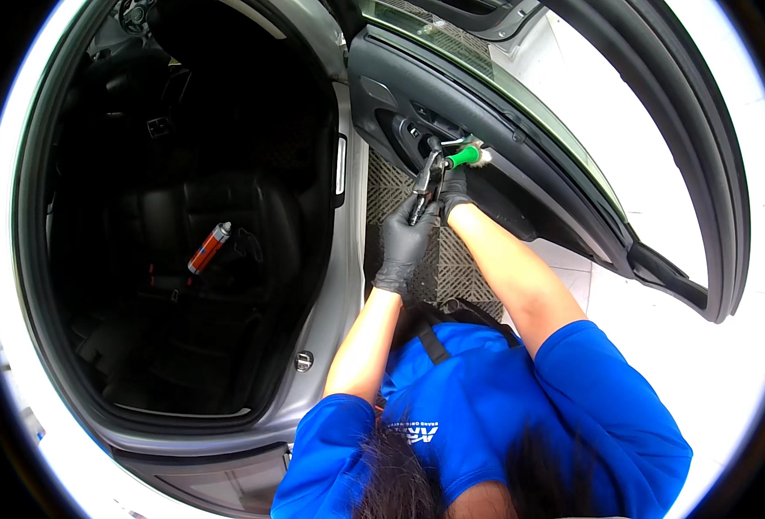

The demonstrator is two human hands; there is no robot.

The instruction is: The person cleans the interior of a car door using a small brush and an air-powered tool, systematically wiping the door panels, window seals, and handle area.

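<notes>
My left hand (405, 240), in a black glove, is closed around the handle of an air blow gun (424, 178) in front of the open car door's inner panel (415, 84). Just beyond it, my right hand (455, 189), also gloved, holds a detailing brush (464, 157) with a green and black handle and pale bristles. The bristles are by the door's pull handle and armrest; whether they touch the panel cannot be told. Part of my right hand's fingers is hidden behind the blow gun.
An orange and silver can (209, 248) lies on the black rear seat (226, 201) at left. The silver door sill (350, 227) borders the opening, with a door striker (304, 361) on it. Patterned floor tiles (466, 263) lie below the door.
</notes>
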